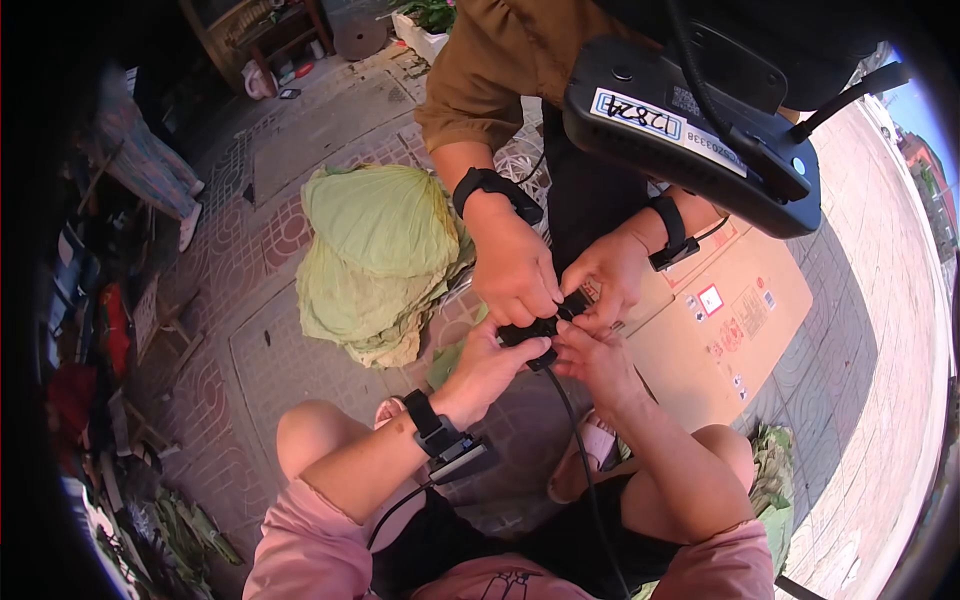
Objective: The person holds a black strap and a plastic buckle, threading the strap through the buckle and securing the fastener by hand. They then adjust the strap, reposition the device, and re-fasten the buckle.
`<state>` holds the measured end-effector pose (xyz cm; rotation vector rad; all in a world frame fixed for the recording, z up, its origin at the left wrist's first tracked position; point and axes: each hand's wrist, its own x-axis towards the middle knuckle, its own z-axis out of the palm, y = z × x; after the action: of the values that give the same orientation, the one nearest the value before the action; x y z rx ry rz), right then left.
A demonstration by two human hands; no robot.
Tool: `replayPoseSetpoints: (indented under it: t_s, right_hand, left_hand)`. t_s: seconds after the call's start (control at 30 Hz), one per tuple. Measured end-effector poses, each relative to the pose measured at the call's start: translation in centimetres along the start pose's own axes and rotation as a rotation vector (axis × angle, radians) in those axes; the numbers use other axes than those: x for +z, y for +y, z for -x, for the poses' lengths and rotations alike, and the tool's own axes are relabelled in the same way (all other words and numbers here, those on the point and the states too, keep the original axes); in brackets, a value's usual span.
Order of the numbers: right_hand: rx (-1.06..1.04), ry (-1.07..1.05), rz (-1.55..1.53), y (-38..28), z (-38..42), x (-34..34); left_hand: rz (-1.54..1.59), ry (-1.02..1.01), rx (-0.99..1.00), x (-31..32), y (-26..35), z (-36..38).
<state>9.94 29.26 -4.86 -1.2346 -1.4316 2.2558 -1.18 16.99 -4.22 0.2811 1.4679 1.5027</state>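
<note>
In the head view, my left hand grips a small black device with a cable, the thumb lying along its near side. A black cable runs down from it toward my lap. My right hand is closed at the device's right side, its fingertips pinching an edge; exactly what part they hold is hidden. Facing me, a co-worker's two hands touch the same device from the far side. A black strap with a flat unit sits on my left wrist.
The co-worker wears a brown sleeve and a large black headset unit, which hangs close above the hands. Stacked large green leaves lie left on the paving. Flattened cardboard is at right. Another person's legs show far left.
</note>
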Motion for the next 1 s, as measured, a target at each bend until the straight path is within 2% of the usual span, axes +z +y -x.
replayPoseSetpoints:
  t_s: [0.3, 0.53, 0.73, 0.83, 0.93, 1.0]
  right_hand:
    - [-0.041, -0.015, 0.028, 0.2, 0.0, 0.1]
    - [0.01, -0.009, -0.02, 0.7, -0.4, -0.4]
    - [-0.023, 0.006, 0.021, -0.1, -0.2, -0.1]
    - [-0.066, -0.013, 0.007, 0.1, -0.2, -0.1]
    - [-0.042, -0.044, -0.023, 0.4, -0.4, -0.4]
    - [-0.026, -0.069, -0.029, 0.2, -0.2, -0.3]
  left_hand:
    - [0.084, -0.007, -0.02, -0.1, -0.1, 0.0]
    - [0.125, 0.006, 0.01, -0.1, -0.6, -0.1]
    - [0.371, -0.008, 0.006, -0.3, -0.1, -0.4]
    - [0.283, 0.033, 0.124, -0.5, -0.8, -0.9]
    - [0.103, 0.053, 0.091, -1.5, -1.2, -1.4]
    - [0.18, 0.058, 0.135, -1.3, -1.2, -1.1]
